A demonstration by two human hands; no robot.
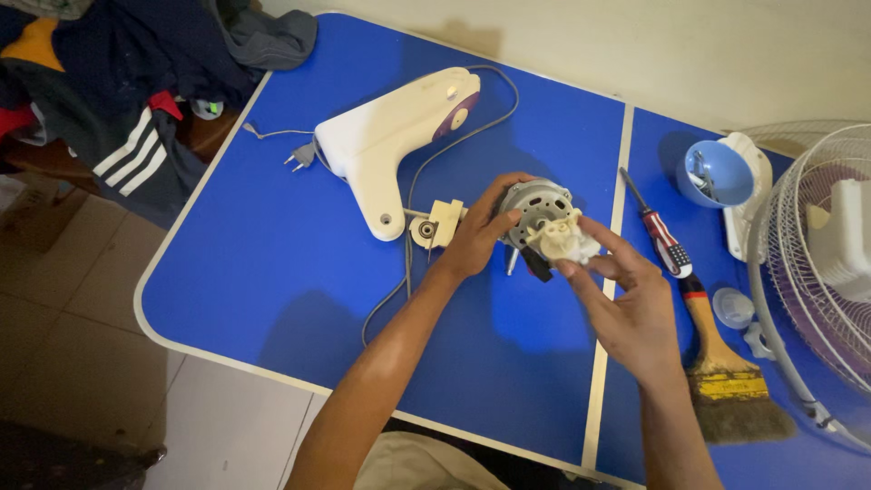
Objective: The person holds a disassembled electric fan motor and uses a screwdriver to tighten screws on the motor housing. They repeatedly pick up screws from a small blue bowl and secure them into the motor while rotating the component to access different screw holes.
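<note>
My left hand (476,234) grips a round grey fan motor (535,204) from its left side, holding it above the blue table (272,263). My right hand (626,304) pinches a small cream plastic gear piece (562,239) that sits on the front of the motor. A black wire end hangs below the motor. Just left of my left hand lies a small cream bracket (437,223) on the table.
A white fan housing (390,136) with grey cord and plug (302,156) lies at the back. A red-black screwdriver (660,238), a paintbrush (721,367), a blue bowl (719,172) and a clear cap (732,306) lie right. A fan grille (817,272) overhangs the right edge. Clothes (136,82) are piled at left.
</note>
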